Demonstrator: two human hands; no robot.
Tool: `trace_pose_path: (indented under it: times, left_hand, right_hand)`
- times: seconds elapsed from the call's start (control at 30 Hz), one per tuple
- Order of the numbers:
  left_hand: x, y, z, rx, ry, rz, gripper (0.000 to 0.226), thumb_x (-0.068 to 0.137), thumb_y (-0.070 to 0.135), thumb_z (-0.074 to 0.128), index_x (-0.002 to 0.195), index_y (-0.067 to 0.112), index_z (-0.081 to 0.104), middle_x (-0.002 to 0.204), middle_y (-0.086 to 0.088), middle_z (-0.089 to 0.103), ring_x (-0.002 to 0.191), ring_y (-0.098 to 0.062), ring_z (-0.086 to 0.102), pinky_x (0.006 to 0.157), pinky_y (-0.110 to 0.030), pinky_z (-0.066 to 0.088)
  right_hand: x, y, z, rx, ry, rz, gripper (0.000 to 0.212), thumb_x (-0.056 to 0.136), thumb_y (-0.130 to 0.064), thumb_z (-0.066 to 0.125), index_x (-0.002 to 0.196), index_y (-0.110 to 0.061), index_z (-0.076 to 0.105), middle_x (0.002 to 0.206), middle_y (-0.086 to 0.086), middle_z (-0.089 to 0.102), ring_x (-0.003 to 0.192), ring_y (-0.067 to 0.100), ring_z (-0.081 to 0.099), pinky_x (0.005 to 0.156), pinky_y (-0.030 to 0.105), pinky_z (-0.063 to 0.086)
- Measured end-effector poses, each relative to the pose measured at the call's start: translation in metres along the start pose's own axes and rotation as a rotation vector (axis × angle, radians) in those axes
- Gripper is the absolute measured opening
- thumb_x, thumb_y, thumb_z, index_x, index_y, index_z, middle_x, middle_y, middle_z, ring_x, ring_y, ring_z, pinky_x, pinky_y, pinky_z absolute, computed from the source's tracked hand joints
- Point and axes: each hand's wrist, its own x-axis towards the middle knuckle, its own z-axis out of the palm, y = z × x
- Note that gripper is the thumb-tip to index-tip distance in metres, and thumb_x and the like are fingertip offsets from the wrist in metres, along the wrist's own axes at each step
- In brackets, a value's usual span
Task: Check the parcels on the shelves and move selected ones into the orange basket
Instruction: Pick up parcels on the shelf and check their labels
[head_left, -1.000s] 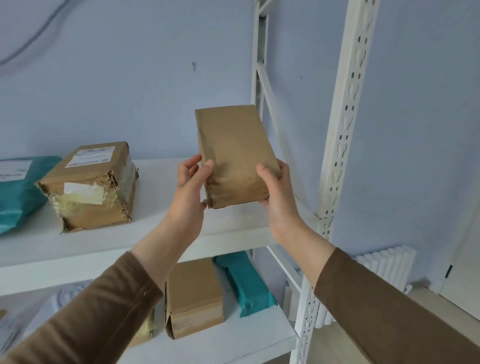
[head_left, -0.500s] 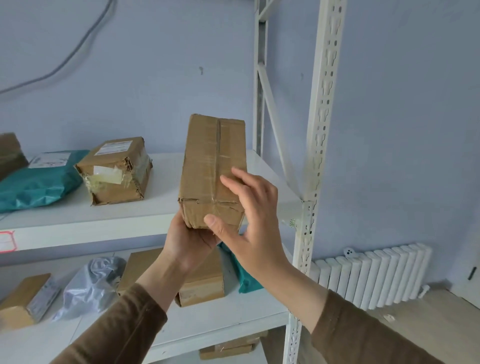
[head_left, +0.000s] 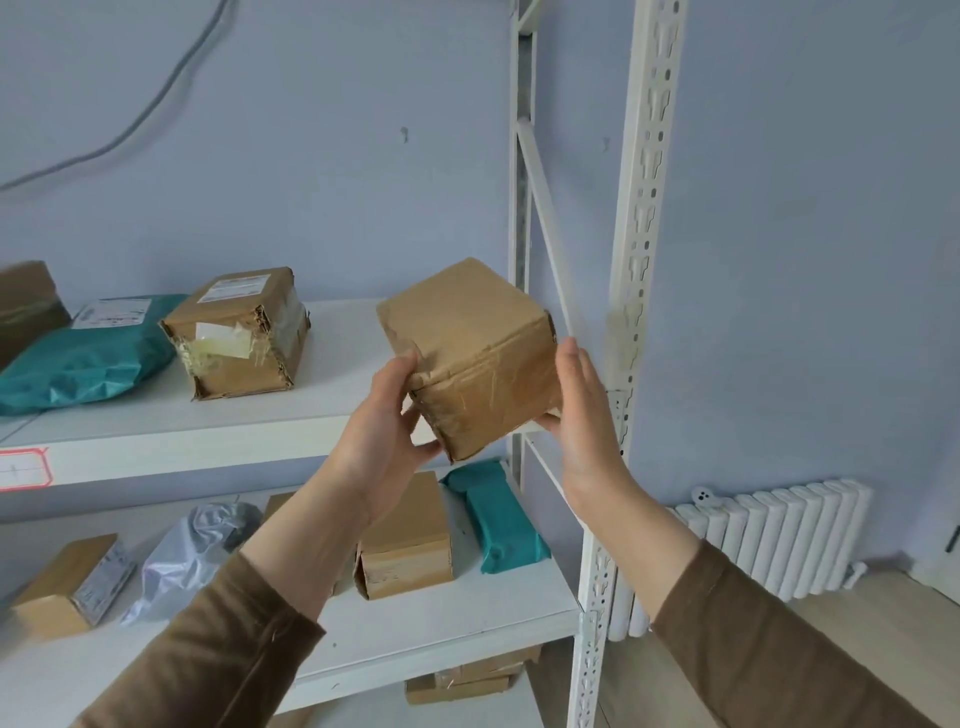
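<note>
We hold the tape-wrapped brown cardboard parcel (head_left: 470, 353) in the air in front of the upper white shelf board (head_left: 171, 415), tilted, its long axis running away from us and up toward the wall. Our left hand (head_left: 382, 434) grips its near lower-left corner, thumb on top and fingers curled beneath; our right hand (head_left: 584, 410) lies with straight fingers against its right side. No orange basket is in view, so we cannot tell which way the parcel must travel.

Both arms are raised, the left hand (head_left: 382, 421) curled, the right hand (head_left: 584, 410) held flat, fingers straight.
</note>
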Motion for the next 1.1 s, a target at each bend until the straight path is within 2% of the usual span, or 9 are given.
trace_pose_path:
  times: [0.2, 0.3, 0.4, 0.5, 0.6, 0.7, 0.83, 1.0, 1.1]
  left_hand:
    - [-0.013, -0.019, -0.014, 0.473, -0.045, 0.316, 0.077, 0.088, 0.056, 0.069, 0.152, 0.061, 0.025, 0.158, 0.013, 0.043, 0.145, -0.011, 0.043, 0.115, -0.047, 0.044]
    - [-0.021, -0.030, -0.013, 0.752, -0.037, 0.452, 0.087, 0.084, 0.060, 0.074, 0.152, 0.064, 0.021, 0.169, 0.017, 0.019, 0.158, -0.011, 0.012, 0.123, -0.052, 0.030]
    - [-0.027, -0.035, -0.013, 0.832, -0.050, 0.509, 0.098, 0.084, 0.051, 0.077, 0.156, 0.061, 0.011, 0.171, 0.018, 0.008, 0.158, -0.004, 0.005, 0.127, -0.047, 0.021]
    - [-0.023, -0.040, -0.029, 0.852, -0.094, 0.509, 0.115, 0.084, 0.041, 0.080, 0.159, 0.052, -0.007, 0.167, 0.031, 0.001, 0.154, 0.007, 0.006, 0.124, -0.024, 0.020]
    - [-0.020, -0.043, -0.043, 0.939, -0.075, 0.491, 0.122, 0.083, 0.037, 0.079, 0.159, 0.046, -0.016, 0.162, 0.042, -0.007, 0.148, 0.021, 0.002, 0.110, 0.004, 0.013]
    - [-0.016, -0.049, -0.055, 1.033, -0.047, 0.563, 0.119, 0.086, 0.026, 0.080, 0.164, 0.032, -0.011, 0.169, 0.028, 0.002, 0.154, 0.009, 0.007, 0.116, -0.003, 0.016]
    - [-0.012, -0.052, -0.062, 0.970, -0.045, 0.548, 0.094, 0.096, 0.032, 0.070, 0.166, 0.022, 0.008, 0.170, 0.011, 0.021, 0.156, -0.007, 0.021, 0.126, -0.035, 0.027]
    - [-0.012, -0.047, -0.062, 0.449, 0.029, 0.401, 0.046, 0.102, 0.056, 0.049, 0.145, 0.040, 0.047, 0.141, 0.022, 0.059, 0.137, -0.003, 0.050, 0.114, -0.029, 0.043]
    - [0.000, -0.040, -0.065, 0.110, 0.177, 0.234, 0.052, 0.099, 0.067, 0.045, 0.137, 0.036, 0.062, 0.137, 0.007, 0.068, 0.134, -0.020, 0.057, 0.110, -0.054, 0.044]
  right_hand:
    - [0.000, 0.018, -0.019, 0.262, -0.059, 0.256, 0.076, 0.090, -0.082, 0.034, 0.135, -0.026, 0.059, 0.125, -0.001, 0.075, 0.124, 0.024, 0.065, 0.112, 0.052, 0.043]
    - [0.000, 0.027, -0.022, 0.222, -0.121, 0.281, 0.068, 0.089, -0.078, 0.047, 0.139, -0.034, 0.059, 0.127, -0.001, 0.074, 0.122, 0.022, 0.067, 0.110, 0.052, 0.048]
    - [-0.001, 0.031, -0.021, 0.163, -0.142, 0.223, 0.062, 0.089, -0.068, 0.057, 0.142, -0.036, 0.055, 0.131, -0.007, 0.071, 0.127, 0.018, 0.064, 0.112, 0.047, 0.047]
    - [0.001, 0.034, -0.026, 0.027, -0.188, 0.092, 0.055, 0.086, -0.066, 0.062, 0.136, -0.043, 0.054, 0.137, -0.018, 0.065, 0.132, 0.006, 0.057, 0.115, 0.038, 0.043]
    - [-0.001, 0.036, -0.030, -0.069, -0.241, -0.004, 0.033, 0.095, -0.040, 0.060, 0.128, -0.041, 0.055, 0.125, -0.026, 0.068, 0.122, -0.005, 0.060, 0.099, 0.015, 0.047]
    - [-0.004, 0.042, -0.032, -0.161, -0.279, -0.082, 0.037, 0.096, -0.028, 0.059, 0.132, -0.030, 0.051, 0.121, -0.025, 0.069, 0.121, -0.003, 0.062, 0.098, 0.013, 0.048]
    - [-0.006, 0.046, -0.029, -0.197, -0.286, -0.131, 0.037, 0.097, -0.024, 0.063, 0.132, -0.028, 0.051, 0.120, -0.021, 0.069, 0.117, 0.001, 0.064, 0.100, 0.020, 0.052]
    - [-0.019, 0.043, -0.015, -0.312, -0.225, -0.316, 0.057, 0.086, -0.069, 0.063, 0.134, -0.039, 0.054, 0.137, -0.015, 0.059, 0.132, 0.010, 0.052, 0.113, 0.030, 0.040]
    - [-0.028, 0.036, -0.002, -0.375, -0.184, -0.495, 0.036, 0.100, -0.056, 0.050, 0.129, -0.039, 0.064, 0.145, -0.013, 0.046, 0.143, 0.020, 0.039, 0.118, 0.037, 0.036]
